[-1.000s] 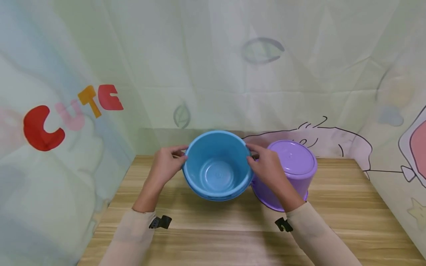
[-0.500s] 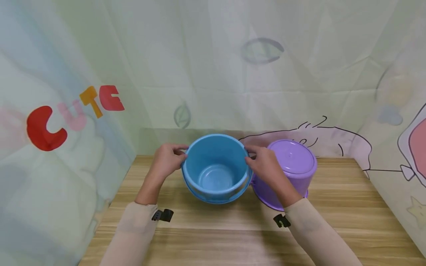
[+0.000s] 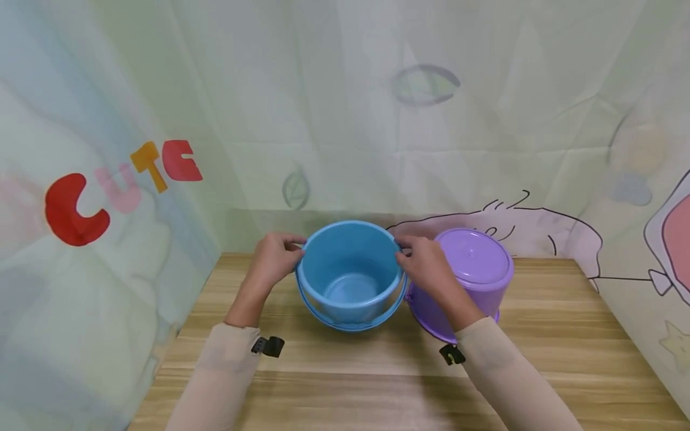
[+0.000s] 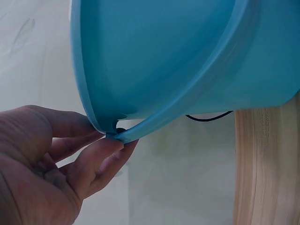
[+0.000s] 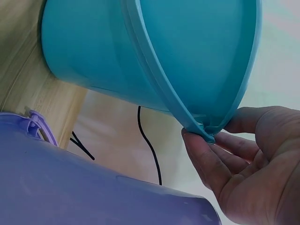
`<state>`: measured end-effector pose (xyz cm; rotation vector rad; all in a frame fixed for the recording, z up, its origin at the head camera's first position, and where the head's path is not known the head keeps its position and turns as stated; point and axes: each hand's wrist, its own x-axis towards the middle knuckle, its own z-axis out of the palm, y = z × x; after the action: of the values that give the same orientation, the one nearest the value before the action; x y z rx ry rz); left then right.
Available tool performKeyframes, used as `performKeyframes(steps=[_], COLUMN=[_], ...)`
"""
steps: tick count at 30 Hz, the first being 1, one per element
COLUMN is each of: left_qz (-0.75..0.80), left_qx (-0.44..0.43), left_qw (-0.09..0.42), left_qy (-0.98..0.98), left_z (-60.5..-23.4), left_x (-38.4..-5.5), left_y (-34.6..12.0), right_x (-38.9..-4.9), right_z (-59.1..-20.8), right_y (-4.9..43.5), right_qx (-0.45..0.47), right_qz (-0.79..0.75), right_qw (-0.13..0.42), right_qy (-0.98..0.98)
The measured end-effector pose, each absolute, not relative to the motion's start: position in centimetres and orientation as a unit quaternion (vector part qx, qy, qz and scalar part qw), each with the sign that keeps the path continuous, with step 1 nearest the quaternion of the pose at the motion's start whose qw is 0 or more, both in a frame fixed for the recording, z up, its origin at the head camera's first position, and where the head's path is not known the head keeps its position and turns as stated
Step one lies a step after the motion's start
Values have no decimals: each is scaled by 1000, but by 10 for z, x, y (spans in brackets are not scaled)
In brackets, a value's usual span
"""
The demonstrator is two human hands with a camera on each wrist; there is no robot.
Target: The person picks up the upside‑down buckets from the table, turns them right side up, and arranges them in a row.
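Observation:
A blue plastic bucket (image 3: 353, 257) stands mouth up at the back of the table, its inside showing no contents. Its blue handle (image 3: 353, 327) hangs round the near side, below the rim. My left hand (image 3: 275, 257) pinches the left end, where handle and rim meet, between thumb and fingers. On the opposite side my right hand (image 3: 426, 260) pinches the matching joint; the right wrist view shows thumb and fingertips at the handle's end (image 5: 206, 136). Close to the right hand, a purple bucket (image 3: 474, 257) sits upside down, partly hidden by that forearm.
The wood-grain table (image 3: 345, 389) ends at a printed curtain (image 3: 345, 120) behind and at both sides. Black cords (image 5: 149, 143) hang beyond the table's edge in the right wrist view. A purple handle joint (image 5: 37, 124) sticks out from the purple bucket.
The blue bucket's opening has tipped back, away from me, and a gap has widened between its near rim and the handle. Both hands keep their pinch; the purple bucket stays put.

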<state>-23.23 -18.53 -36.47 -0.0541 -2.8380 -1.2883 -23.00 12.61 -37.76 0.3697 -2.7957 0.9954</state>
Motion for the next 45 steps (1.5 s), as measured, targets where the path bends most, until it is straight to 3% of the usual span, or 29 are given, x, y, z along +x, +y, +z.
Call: performKeyframes(steps=[9, 15, 23, 45], left_qz=[-393, -378, -403, -433], left_qx=[-23, -40, -53, -115], left_qw=[42, 61, 71, 38], left_qy=[-918, -923, -911, -893], left_z=[-372, -377, -384, -407], left_x=[-230, -222, -208, -181], left_y=[-184, -186, -183, -175], right_x=[-231, -223, -207, -174], right_z=[-382, -386, -401, -416], right_y=[125, 121, 120, 120], right_qx=[122, 118, 123, 124], right_qz=[336, 354, 387, 414], right_qw=[73, 41, 37, 15], right_qy=[-931, -927, -913, -902])
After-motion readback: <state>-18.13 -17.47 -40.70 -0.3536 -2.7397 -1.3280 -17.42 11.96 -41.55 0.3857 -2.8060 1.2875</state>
